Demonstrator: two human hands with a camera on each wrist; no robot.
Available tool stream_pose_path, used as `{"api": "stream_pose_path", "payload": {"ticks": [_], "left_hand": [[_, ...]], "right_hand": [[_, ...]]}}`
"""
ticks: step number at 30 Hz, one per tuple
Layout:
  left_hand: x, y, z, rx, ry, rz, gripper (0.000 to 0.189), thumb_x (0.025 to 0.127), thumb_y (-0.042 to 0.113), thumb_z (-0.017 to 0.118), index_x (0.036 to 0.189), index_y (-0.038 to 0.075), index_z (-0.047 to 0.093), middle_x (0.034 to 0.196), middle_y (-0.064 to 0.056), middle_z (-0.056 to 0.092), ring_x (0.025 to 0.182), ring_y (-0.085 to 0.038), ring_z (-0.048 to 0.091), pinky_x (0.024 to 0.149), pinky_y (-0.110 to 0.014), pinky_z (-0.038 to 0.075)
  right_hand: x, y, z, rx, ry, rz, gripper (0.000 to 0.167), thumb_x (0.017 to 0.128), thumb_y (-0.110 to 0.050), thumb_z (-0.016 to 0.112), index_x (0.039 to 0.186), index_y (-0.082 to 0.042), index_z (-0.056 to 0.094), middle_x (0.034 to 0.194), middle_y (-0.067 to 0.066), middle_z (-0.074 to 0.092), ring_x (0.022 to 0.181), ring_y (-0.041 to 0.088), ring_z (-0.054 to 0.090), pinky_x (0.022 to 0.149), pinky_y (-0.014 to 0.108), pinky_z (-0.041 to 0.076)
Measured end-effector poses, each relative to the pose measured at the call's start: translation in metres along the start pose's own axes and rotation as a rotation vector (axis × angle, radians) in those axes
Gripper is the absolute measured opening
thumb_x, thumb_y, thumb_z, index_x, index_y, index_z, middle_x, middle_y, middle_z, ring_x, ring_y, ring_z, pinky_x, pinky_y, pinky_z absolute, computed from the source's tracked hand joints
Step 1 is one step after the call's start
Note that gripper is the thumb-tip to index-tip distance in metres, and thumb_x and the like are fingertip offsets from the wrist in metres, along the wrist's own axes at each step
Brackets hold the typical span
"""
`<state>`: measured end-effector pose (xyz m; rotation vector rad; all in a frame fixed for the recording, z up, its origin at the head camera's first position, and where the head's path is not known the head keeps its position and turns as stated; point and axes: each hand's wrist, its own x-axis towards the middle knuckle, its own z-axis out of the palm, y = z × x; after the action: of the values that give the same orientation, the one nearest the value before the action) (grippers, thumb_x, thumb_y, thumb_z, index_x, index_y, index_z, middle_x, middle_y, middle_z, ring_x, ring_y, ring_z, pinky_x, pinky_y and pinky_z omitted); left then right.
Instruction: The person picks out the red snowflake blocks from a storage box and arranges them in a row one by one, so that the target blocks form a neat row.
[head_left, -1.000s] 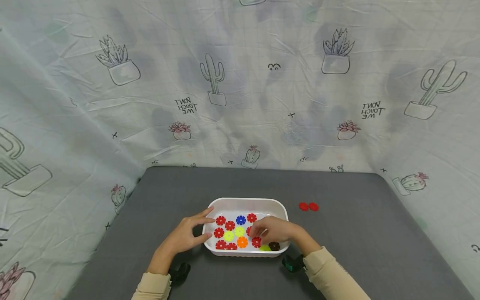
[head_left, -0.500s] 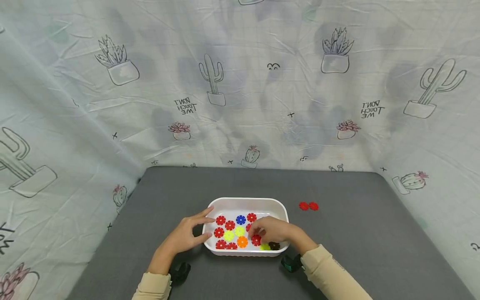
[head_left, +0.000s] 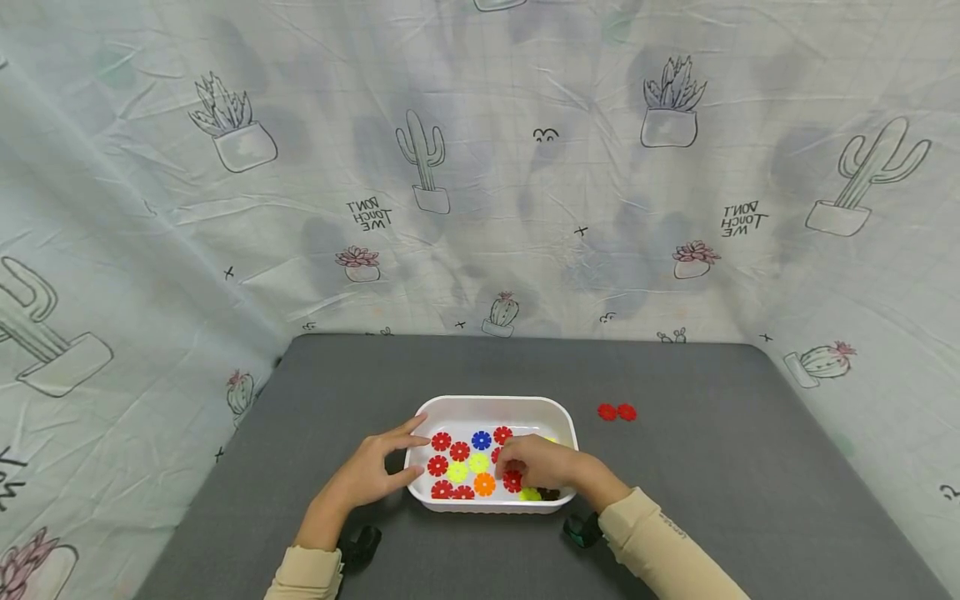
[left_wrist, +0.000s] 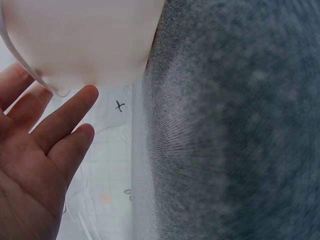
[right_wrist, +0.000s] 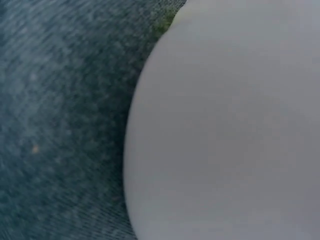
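In the head view, a white tray holds several notched plastic discs: red, yellow, blue, orange and a dark brown one. My left hand rests at the tray's left end with fingers spread and fairly straight. The left wrist view has two fingers of this hand reaching past the rim and two others outside the wall. Inside the tray's right half, my right hand dips its bent fingers among the discs. Whatever lies under its fingertips is hidden.
Two red discs lie side by side on the grey tabletop, right of the tray. A patterned cloth hangs behind the table and along its sides. The right wrist view is filled mostly by the white tray wall.
My right hand has shifted slightly within the tray, covering more of the dark brown disc; a bit of yellow now shows behind it. The left hand and the tray stay put.
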<state>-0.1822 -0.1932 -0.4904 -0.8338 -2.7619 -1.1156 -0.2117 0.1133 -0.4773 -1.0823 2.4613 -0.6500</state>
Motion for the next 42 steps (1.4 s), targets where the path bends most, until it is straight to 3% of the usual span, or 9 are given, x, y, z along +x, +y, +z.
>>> {"api": "stream_pose_path", "payload": {"ticks": [10, 28, 42], "left_hand": [[0.000, 0.002, 0.001, 0.007, -0.002, -0.010, 0.041, 0.083, 0.028, 0.070, 0.120, 0.012, 0.067, 0.147, -0.002, 0.043, 0.130, -0.028, 0.047, 0.100, -0.056, 0.041], [-0.001, -0.002, 0.004, 0.013, 0.004, -0.018, 0.041, 0.084, 0.031, 0.068, 0.120, 0.013, 0.067, 0.147, -0.001, 0.044, 0.130, -0.030, 0.048, 0.099, -0.059, 0.041], [0.000, -0.001, 0.003, -0.003, 0.003, -0.012, 0.041, 0.083, 0.029, 0.069, 0.120, 0.012, 0.067, 0.147, -0.002, 0.043, 0.131, -0.029, 0.046, 0.101, -0.058, 0.040]], "right_hand": [[0.001, 0.000, 0.001, -0.020, -0.022, -0.008, 0.025, 0.079, 0.005, 0.068, 0.088, -0.017, 0.064, 0.089, -0.008, 0.054, 0.083, 0.004, 0.046, 0.073, 0.016, 0.045], [-0.001, 0.002, 0.000, 0.159, -0.031, 0.024, 0.024, 0.078, 0.005, 0.069, 0.089, -0.016, 0.064, 0.084, -0.007, 0.058, 0.078, 0.006, 0.051, 0.071, 0.018, 0.047], [-0.013, -0.005, -0.017, 0.301, 0.070, 0.026, 0.019, 0.080, -0.002, 0.072, 0.094, -0.014, 0.066, 0.090, -0.005, 0.064, 0.085, 0.009, 0.058, 0.079, 0.021, 0.052]]}}
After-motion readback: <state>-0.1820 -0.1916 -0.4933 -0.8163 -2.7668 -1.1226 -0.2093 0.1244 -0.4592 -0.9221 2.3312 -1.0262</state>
